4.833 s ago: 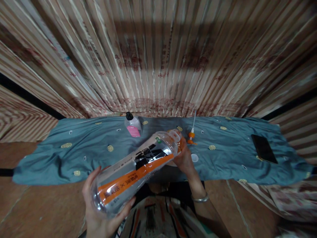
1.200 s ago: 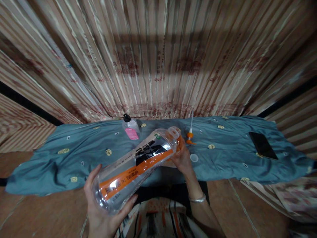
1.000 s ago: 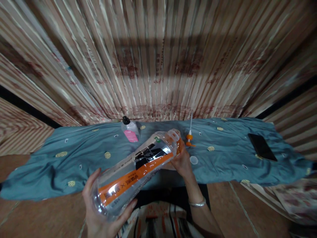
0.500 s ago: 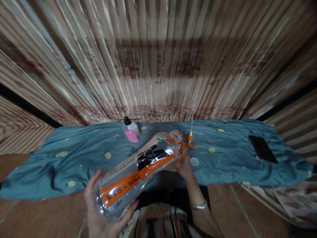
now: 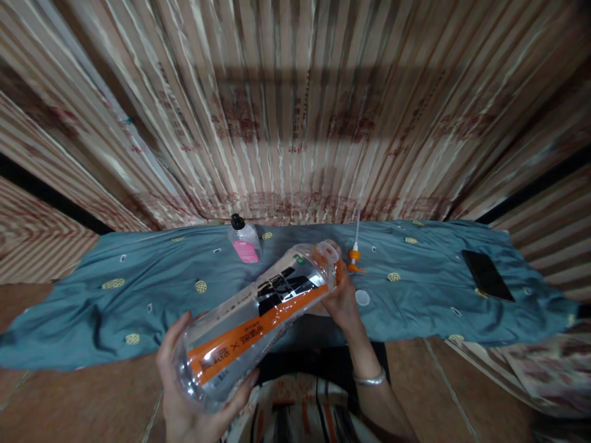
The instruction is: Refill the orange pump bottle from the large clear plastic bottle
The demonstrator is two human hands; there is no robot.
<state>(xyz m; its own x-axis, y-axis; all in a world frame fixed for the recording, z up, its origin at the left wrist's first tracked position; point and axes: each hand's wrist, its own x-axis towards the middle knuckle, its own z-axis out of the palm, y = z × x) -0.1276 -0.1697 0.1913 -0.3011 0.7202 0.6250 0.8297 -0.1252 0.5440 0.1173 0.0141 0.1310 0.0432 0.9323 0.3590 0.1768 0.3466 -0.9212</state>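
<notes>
A large clear plastic bottle [image 5: 258, 320] with an orange and black label lies tilted across both hands, its uncapped mouth up to the right. My left hand [image 5: 191, 387] is wrapped round its base. Near the neck, my right hand [image 5: 340, 298] grips the bottle, with part of the fingers hidden behind it. Just right of the neck, an orange pump head [image 5: 354, 256] with a long pale tube rests on the cloth. A small white round disc [image 5: 362, 298] lies beside my right wrist.
A blue-green patterned cloth [image 5: 429, 295] covers the table. At the back left stands a small bottle [image 5: 245, 243] with a pink label and black cap. A black phone [image 5: 487, 275] lies on the right. Striped curtains [image 5: 295, 111] hang close behind and at both sides.
The bottle and both hands stay almost where they were, still gripping. The view has shifted very slightly; nothing was taken hold of or let go.
</notes>
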